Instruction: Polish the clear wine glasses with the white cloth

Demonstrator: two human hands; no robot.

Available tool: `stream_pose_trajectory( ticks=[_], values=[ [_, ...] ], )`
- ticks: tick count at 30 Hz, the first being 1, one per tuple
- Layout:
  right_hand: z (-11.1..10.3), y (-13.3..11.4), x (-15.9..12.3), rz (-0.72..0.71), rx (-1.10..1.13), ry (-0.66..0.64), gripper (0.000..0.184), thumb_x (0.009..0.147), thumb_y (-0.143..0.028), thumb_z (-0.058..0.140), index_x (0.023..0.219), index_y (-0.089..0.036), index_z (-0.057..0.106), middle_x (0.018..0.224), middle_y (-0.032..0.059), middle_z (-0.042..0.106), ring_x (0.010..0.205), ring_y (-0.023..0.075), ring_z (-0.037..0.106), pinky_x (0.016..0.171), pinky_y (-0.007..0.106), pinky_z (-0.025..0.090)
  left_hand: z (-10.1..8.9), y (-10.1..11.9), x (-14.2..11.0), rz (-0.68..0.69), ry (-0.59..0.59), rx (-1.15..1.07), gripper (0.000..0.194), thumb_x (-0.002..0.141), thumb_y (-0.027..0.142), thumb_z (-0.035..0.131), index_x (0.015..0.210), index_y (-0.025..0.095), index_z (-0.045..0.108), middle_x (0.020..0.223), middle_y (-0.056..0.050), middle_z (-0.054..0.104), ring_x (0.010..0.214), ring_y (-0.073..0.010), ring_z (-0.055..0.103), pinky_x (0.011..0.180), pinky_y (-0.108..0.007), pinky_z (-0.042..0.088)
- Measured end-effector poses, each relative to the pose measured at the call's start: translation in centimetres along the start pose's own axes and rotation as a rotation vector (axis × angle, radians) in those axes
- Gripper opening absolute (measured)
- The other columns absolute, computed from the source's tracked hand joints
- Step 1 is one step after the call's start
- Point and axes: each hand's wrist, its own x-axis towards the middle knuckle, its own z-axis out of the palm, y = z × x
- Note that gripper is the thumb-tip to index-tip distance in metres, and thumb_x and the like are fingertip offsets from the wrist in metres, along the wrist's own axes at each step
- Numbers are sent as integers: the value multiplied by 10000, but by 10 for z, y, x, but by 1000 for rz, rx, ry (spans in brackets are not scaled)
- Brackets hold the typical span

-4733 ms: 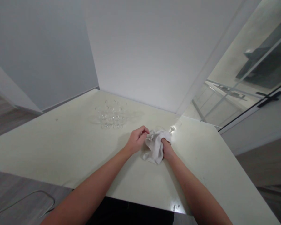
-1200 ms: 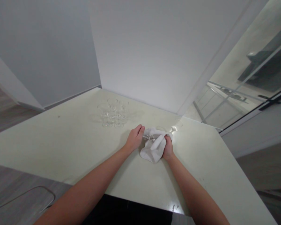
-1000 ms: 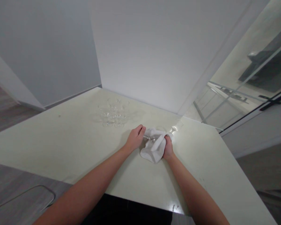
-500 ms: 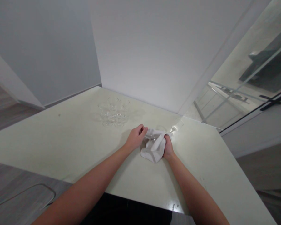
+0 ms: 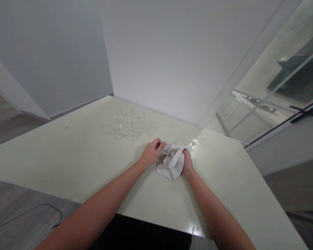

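Note:
My left hand (image 5: pixel 151 153) is closed around one end of a clear stemmed glass (image 5: pixel 168 152) held level just above the pale table (image 5: pixel 67 159). A white cloth (image 5: pixel 172 164) is wrapped over the glass, and my right hand (image 5: pixel 187 164) grips that cloth around it. The glass's far end (image 5: pixel 192 142) sticks out past the cloth and catches the light. Most of the glass is hidden by the cloth and my fingers.
Several clear stemmed glasses (image 5: pixel 126 123) stand grouped at the table's far side, left of my hands. White walls meet behind the table. A glass partition (image 5: pixel 266 100) with a dark door handle (image 5: pixel 301 111) runs on the right. Grey wood floor (image 5: pixel 13 215) lies to the left.
My hands stay in the same spot with the glass and cloth. My left fingers have shifted slightly on the glass since a second ago; the cloth's folds have changed a little.

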Motion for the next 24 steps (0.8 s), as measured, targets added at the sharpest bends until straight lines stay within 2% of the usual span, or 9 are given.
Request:
stream_pose_trajectory(
  ticks=[8, 13, 24],
  values=[
    [-3, 2, 3, -18, -34, 39, 359, 791, -480, 555, 885, -167, 702, 815, 51, 763, 843, 246, 704, 820, 344, 544, 0, -3, 1, 7, -19, -10, 373, 901, 500, 437, 706, 183, 468, 608, 52, 451, 588, -105, 427, 580, -241, 305],
    [-4, 2, 4, -25, -49, 74, 326, 795, -475, 570, 839, -177, 692, 739, 46, 752, 801, 247, 709, 806, 349, 544, 0, -2, 1, -1, -18, -1, 362, 893, 485, 448, 702, 179, 478, 611, 47, 471, 592, -106, 429, 580, -239, 307],
    [-6, 2, 5, -6, -69, 58, 344, 793, -480, 565, 871, -171, 695, 734, 56, 749, 807, 259, 706, 797, 372, 547, -1, -4, 1, -2, -35, 21, 370, 898, 503, 445, 728, 181, 507, 628, 43, 495, 604, -112, 456, 586, -243, 323]
  ],
)
